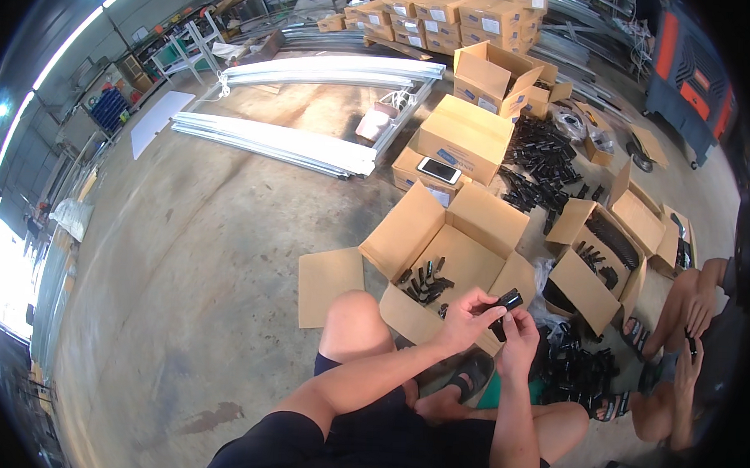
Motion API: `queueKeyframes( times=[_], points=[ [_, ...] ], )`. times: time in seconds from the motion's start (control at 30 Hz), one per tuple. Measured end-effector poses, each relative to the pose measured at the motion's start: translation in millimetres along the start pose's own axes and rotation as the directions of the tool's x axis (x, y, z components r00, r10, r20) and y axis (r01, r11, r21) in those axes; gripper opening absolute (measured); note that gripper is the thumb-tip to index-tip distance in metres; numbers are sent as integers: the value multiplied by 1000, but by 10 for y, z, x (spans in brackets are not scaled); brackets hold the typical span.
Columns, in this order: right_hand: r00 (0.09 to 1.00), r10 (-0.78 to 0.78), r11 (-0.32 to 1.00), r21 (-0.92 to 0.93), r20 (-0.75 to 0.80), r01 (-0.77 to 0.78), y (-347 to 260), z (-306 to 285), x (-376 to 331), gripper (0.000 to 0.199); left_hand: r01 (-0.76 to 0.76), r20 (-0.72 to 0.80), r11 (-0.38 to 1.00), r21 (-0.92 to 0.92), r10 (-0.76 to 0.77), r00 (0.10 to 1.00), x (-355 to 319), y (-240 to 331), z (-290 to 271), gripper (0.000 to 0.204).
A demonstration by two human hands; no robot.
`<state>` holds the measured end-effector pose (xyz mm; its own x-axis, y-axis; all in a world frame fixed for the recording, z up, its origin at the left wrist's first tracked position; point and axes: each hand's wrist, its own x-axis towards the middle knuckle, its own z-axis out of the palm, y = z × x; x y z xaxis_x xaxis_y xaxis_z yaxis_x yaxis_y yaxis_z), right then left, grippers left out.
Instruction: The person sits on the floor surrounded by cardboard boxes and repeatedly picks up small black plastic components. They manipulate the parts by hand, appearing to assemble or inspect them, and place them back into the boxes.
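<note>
I sit on a concrete floor with my knees up. My left hand (pixel 469 315) and my right hand (pixel 519 334) meet over my lap and together grip a small black plastic part (pixel 506 303). Just beyond my hands stands an open cardboard box (pixel 468 217) with a few black parts (pixel 424 282) lying in its bottom. A heap of the same black parts (pixel 577 368) lies on the floor to the right of my right hand.
Another person (pixel 693 331) sits at the right, handling a black part. More open boxes (pixel 601 261) and a black parts pile (pixel 542 162) lie behind. A phone (pixel 438 170) rests on a closed box. Long metal profiles (pixel 278 143) and stacked cartons (pixel 451 16) lie farther off.
</note>
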<state>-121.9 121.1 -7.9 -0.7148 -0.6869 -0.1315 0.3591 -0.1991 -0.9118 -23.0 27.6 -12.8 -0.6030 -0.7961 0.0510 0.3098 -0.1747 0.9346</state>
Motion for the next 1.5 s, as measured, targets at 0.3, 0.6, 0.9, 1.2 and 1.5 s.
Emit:
queueKeyframes(
  times=[0.3,0.6,0.9,1.2,1.5],
  points=[
    [998,47,999,17,46,-48,-7,5,-19,6,1,-12,1000,-7,-1,1000,7,59,-4,16],
    [997,28,999,13,76,-29,96,-74,20,8,-16,11,1000,-15,16,1000,23,29,-1,15],
    [995,71,997,8,66,-72,46,-45,27,8,-18,12,1000,-3,18,1000,21,47,4,15],
    [995,74,997,25,71,-76,98,-101,64,7,-9,19,999,-53,10,1000,28,80,35,13],
    [999,-16,996,-86,41,19,47,-36,21,15,-20,19,999,-31,21,1000,12,65,16,14]
  ],
)
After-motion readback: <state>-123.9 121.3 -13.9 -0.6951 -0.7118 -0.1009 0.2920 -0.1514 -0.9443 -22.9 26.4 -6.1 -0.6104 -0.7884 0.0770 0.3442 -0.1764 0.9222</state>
